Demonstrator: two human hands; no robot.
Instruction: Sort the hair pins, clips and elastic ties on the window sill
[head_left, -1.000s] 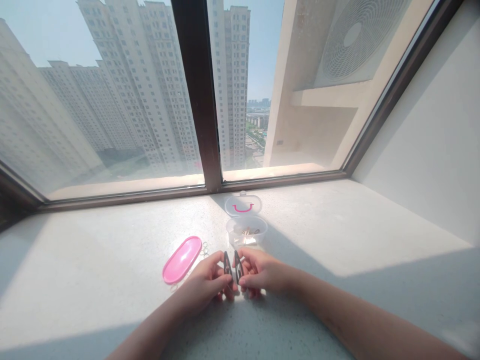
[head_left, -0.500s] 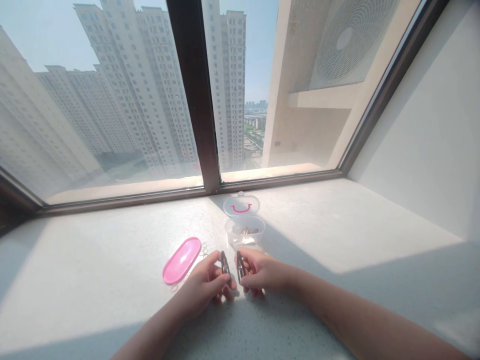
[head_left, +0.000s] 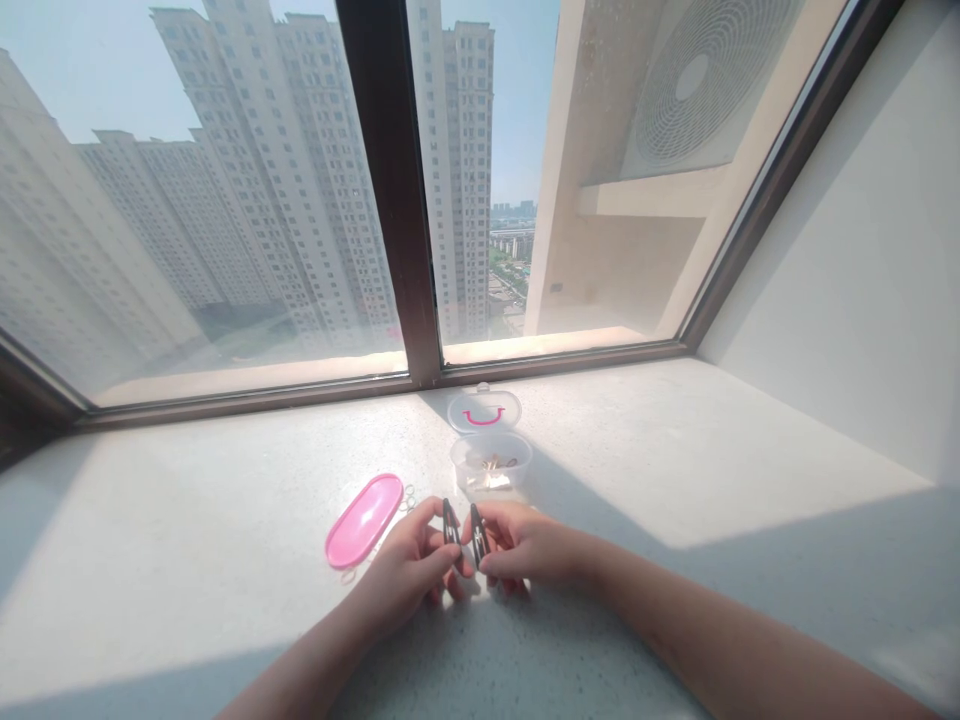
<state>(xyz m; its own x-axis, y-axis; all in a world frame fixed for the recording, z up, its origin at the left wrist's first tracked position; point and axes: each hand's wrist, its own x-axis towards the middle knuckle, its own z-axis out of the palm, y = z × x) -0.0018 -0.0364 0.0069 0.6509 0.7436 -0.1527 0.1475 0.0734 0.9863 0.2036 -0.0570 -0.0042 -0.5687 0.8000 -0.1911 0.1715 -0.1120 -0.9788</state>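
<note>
Between the thumb and fingers of my left hand (head_left: 420, 555) is a dark hair clip (head_left: 450, 524), held roughly upright. My right hand (head_left: 521, 543) pinches a second dark hair clip (head_left: 478, 535) close beside it, with a narrow gap between the two. Both clips carry a small light ornament too fine to make out. Just beyond my hands stands a clear plastic box (head_left: 491, 470), its lid (head_left: 484, 412) with a pink handle tipped back. Several small items lie inside the box, among them gold-coloured pieces.
A pink oval tray (head_left: 364, 522) lies left of my hands. Several thin light rings (head_left: 409, 497) lie along its edge on the pale windowsill (head_left: 225, 560). The window frame (head_left: 424, 365) runs behind the box, and a white wall (head_left: 847, 300) rises at the right.
The right hair clip has turned slightly and come a little nearer the left one. My hands otherwise stay in the same place, each still holding its clip.
</note>
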